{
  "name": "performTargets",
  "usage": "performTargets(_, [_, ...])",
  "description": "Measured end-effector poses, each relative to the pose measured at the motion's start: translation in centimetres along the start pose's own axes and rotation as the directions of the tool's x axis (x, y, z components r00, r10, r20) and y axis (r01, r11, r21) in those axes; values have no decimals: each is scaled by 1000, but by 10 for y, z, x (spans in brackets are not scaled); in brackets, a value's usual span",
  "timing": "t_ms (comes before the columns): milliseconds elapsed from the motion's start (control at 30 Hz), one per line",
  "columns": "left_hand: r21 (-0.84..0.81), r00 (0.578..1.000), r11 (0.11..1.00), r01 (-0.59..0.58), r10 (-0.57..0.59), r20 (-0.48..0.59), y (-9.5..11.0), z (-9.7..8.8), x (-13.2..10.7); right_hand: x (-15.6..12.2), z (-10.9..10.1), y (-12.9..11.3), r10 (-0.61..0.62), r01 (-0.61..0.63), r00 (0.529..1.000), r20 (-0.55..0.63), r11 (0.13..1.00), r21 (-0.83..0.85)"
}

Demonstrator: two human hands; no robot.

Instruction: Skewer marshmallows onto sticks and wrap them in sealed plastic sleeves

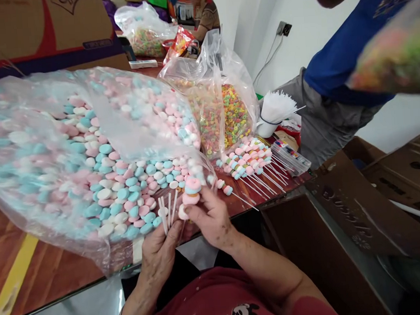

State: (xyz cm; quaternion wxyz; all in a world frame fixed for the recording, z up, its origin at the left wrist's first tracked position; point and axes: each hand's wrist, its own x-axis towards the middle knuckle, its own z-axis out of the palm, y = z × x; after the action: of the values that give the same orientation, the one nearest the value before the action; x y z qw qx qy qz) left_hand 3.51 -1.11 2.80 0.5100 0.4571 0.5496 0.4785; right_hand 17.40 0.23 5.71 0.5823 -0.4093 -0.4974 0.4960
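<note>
In my left hand (159,250) several thin white sticks (168,212) stand up, pinched between thumb and fingers. My right hand (214,219) grips a small stack of pink, blue and white marshmallows (192,191), with an orange-tan layer between two of them. Whether a stick runs through this stack is hard to see. Both hands are close together at the table's front edge, by the mouth of a large clear bag (111,135) full of pastel marshmallows (122,192). Just right of my right hand lies a single marshmallow skewer (227,187).
Finished-looking marshmallow skewers (251,157) lie piled on the table, near a bag of colourful small rings (235,110) and a white cup of sticks (267,124). Cardboard boxes (346,201) stand at right. A person in blue (347,56) stands close; another person (207,16) sits behind.
</note>
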Motion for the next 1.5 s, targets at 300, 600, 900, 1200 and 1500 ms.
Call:
performTargets(300, [-197, 995, 979, 55, -70, -71, -5, -7, 22, 30, -114, -39, -297, 52, 948, -114, 498, -866])
performTargets(600, [-283, 987, 948, 143, -159, -33, -2, -6, 31, 26, -112, -10, -229, 99, 972, 61, 162, -982])
performTargets(900, [-221, 935, 930, 292, -326, -137, 1, -6, 25, 10, -265, -53, -433, -405, 823, -368, 9, -914])
performTargets(1200, [-214, 886, 901, 377, -418, -202, 3, -9, 23, 22, -328, -46, -248, -556, 808, -534, -19, -831])
performTargets(1500, [-261, 851, 868, 422, -479, -214, 14, -5, 25, 13, -357, -45, -148, -581, 778, -611, 202, -788])
